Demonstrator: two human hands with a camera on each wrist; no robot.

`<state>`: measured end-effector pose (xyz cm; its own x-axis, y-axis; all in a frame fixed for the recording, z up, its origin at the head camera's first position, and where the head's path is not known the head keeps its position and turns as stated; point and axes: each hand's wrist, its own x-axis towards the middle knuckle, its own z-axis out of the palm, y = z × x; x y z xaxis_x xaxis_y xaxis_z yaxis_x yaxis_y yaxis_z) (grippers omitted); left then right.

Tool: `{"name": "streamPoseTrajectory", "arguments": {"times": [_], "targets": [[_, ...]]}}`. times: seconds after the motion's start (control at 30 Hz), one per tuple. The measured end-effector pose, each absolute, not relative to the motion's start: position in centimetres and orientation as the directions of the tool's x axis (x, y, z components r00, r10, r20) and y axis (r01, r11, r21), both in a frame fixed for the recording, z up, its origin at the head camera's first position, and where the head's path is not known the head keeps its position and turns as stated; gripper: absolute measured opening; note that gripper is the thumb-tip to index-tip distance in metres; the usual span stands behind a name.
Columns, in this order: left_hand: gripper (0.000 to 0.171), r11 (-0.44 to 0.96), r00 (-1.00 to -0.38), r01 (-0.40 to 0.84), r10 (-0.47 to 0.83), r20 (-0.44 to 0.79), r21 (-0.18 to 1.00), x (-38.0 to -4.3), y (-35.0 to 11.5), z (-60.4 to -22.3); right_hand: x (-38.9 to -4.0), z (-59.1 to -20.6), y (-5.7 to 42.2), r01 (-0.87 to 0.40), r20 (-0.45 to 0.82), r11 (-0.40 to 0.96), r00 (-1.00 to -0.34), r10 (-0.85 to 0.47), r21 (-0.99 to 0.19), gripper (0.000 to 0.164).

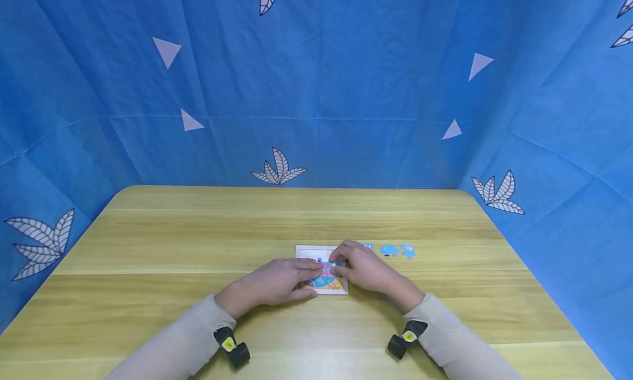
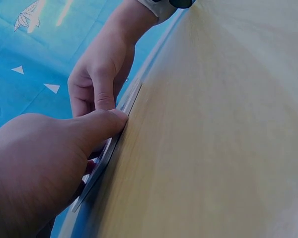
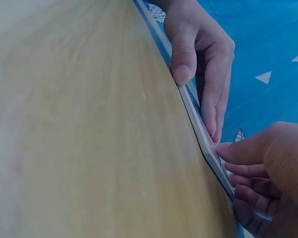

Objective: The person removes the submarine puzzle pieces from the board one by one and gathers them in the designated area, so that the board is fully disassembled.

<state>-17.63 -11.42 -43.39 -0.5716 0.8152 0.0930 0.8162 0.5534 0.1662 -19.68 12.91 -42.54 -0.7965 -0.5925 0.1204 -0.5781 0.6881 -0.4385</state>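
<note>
A small jigsaw puzzle [image 1: 323, 281] with a pink, blue and orange picture lies in a white frame [image 1: 306, 250] on the table. My left hand [image 1: 284, 281] rests over its left side, fingers fairly straight on the picture. In the right wrist view, the left thumb [image 3: 183, 74] sits on the frame's near edge. Across from it, my right hand [image 1: 363, 264] bends its fingers over the upper right part of the picture. Its thumb and forefinger pinch a jigsaw piece [image 1: 338, 263] there, mostly hidden by the fingers.
Several loose blue jigsaw pieces [image 1: 389, 250] lie on the wooden table [image 1: 198, 232] just right of the frame, one partly behind the right hand. A blue patterned cloth [image 1: 316, 83] hangs behind the table and at both sides.
</note>
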Motion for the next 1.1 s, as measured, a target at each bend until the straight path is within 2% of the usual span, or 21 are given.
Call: {"name": "streamPoseTrajectory", "arguments": {"times": [0.67, 1.1], "targets": [[0.055, 0.547, -0.566, 0.821, 0.816, 0.114, 0.162, -17.62, -11.59, -43.69, -19.66, -42.59, 12.58, -0.535, 0.105, 0.680, -0.818, -0.566, -0.502, 0.008], [0.054, 0.548, -0.565, 0.822, 0.818, 0.108, 0.156, -17.65, -11.49, -43.57, -19.86, -42.34, 13.08, -0.542, 0.095, 0.648, -0.800, -0.592, -0.535, 0.012]]}}
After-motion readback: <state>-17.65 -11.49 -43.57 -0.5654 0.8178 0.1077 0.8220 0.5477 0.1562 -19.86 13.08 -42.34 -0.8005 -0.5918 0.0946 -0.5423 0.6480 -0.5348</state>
